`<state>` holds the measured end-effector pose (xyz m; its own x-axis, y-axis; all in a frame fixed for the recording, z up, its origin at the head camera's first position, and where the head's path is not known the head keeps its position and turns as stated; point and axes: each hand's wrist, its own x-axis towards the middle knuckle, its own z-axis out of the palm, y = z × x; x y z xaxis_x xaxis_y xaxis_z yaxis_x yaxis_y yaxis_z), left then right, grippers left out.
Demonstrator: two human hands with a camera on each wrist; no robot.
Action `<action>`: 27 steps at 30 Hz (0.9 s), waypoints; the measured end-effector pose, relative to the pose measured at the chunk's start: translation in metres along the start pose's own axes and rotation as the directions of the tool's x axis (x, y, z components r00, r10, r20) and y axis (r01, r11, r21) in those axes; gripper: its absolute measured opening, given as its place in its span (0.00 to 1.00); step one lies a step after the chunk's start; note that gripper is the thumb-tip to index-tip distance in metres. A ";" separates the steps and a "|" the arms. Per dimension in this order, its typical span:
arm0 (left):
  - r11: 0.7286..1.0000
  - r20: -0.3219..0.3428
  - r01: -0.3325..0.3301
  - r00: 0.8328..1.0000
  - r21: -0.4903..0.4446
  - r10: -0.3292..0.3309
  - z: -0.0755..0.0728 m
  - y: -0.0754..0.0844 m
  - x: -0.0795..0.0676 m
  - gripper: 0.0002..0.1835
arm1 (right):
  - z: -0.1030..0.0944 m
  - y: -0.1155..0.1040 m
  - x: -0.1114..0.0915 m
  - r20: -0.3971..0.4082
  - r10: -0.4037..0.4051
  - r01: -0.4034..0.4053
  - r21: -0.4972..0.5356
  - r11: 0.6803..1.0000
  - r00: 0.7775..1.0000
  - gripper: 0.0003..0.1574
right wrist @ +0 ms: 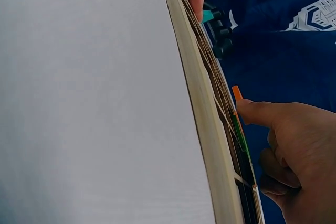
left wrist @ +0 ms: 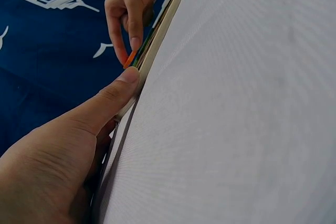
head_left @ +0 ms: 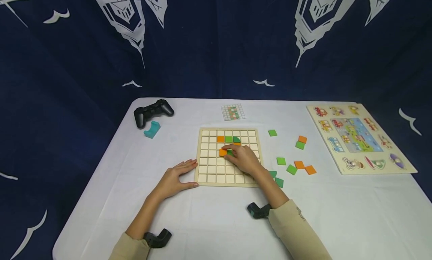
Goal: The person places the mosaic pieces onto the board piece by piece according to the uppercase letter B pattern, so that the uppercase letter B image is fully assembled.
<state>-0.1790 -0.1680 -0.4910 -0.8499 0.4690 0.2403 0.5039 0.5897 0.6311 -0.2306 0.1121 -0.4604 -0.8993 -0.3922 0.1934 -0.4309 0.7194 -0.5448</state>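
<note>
A wooden grid board (head_left: 209, 172) lies on the table between both hands. My right hand (head_left: 245, 159) pinches an orange square tile (head_left: 222, 152) over the grid, its edge tilted up in the right wrist view. Beside that tile is a green one (head_left: 230, 153), partly hidden by the fingers. Higher on the grid sit an orange tile (head_left: 221, 139), a green square (head_left: 228, 139) and a dark green rounded piece (head_left: 237, 139); another orange tile (head_left: 237, 144) shows just below. My left hand (head_left: 173, 180) rests with fingers extended, fingertips and thumb touching the board's left edge.
Loose green tiles (head_left: 281, 161) and orange tiles (head_left: 310, 170) lie right of the board. A pattern card (head_left: 233, 112) is behind it. At the back left are a black game controller (head_left: 153, 112) and a teal curved piece (head_left: 152, 129). A picture puzzle board (head_left: 361, 140) lies far right.
</note>
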 end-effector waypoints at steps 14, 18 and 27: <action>1.000 0.002 -0.004 1.000 -0.007 0.004 0.000 0.000 0.001 0.39 | 0.005 -0.001 0.004 0.027 0.009 -0.009 -0.005 1.000 1.000 0.19; 1.000 0.005 0.007 1.000 -0.014 -0.007 0.000 0.001 0.001 0.39 | 0.005 -0.002 0.004 0.042 0.016 -0.015 -0.002 1.000 0.999 0.18; 1.000 0.008 0.014 1.000 -0.019 -0.014 0.000 0.001 0.000 0.39 | 0.006 -0.002 0.004 0.051 0.031 -0.031 0.000 1.000 0.998 0.17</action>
<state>-0.1787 -0.1674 -0.4900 -0.8557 0.4659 0.2252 0.4885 0.5837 0.6486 -0.2332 0.1056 -0.4634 -0.9073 -0.3984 0.1344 -0.4027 0.7313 -0.5505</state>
